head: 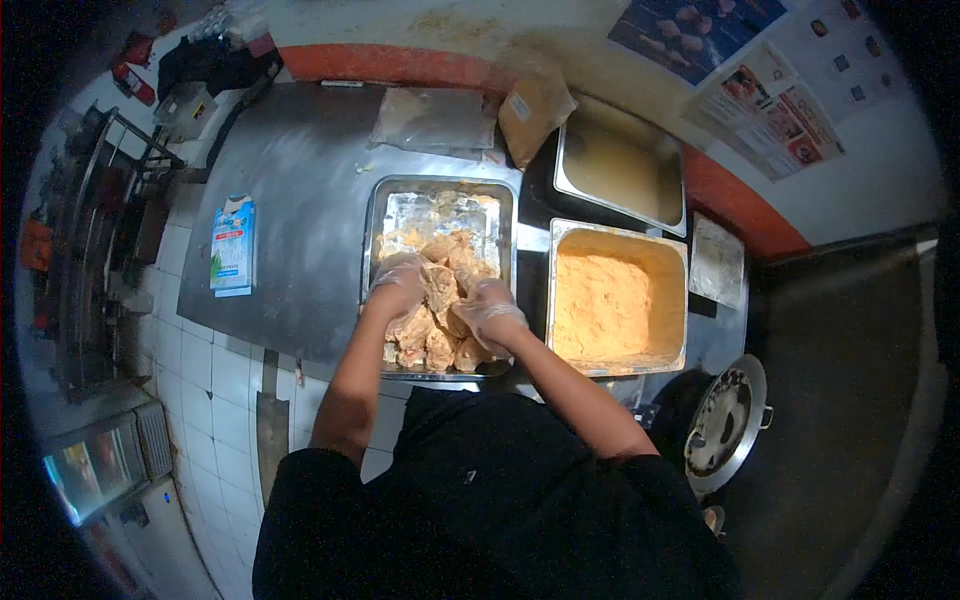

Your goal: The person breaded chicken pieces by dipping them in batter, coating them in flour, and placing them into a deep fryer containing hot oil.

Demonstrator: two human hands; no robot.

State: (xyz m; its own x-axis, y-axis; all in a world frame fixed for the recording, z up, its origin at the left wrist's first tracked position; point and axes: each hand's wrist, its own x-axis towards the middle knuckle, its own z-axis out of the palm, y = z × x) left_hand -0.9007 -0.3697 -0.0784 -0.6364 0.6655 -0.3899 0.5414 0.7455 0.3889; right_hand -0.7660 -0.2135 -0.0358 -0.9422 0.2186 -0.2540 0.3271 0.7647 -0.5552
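Observation:
Several pieces of breaded meat (412,334), apparently chicken, lie heaped in the near half of a rectangular metal tray (514,225). My left hand (403,281), in a clear plastic glove, touches the left side of the heap. On the heap's right side is my right hand (491,309), gloved the same way, with its fingers against a coated piece (442,292) between the two hands. The fingertips are partly hidden among the pieces, so a firm grip cannot be made out. Crumbs of coating stick to the tray's floor.
Right of the tray stands a deep metal pan (686,300) of orange-tinted flour, with a pan of cloudy liquid (622,161) behind it. A bag of powder (534,112) and a plastic bag (435,118) lie by the wall. A glove box (232,247) sits left; a wok (727,424) is at right.

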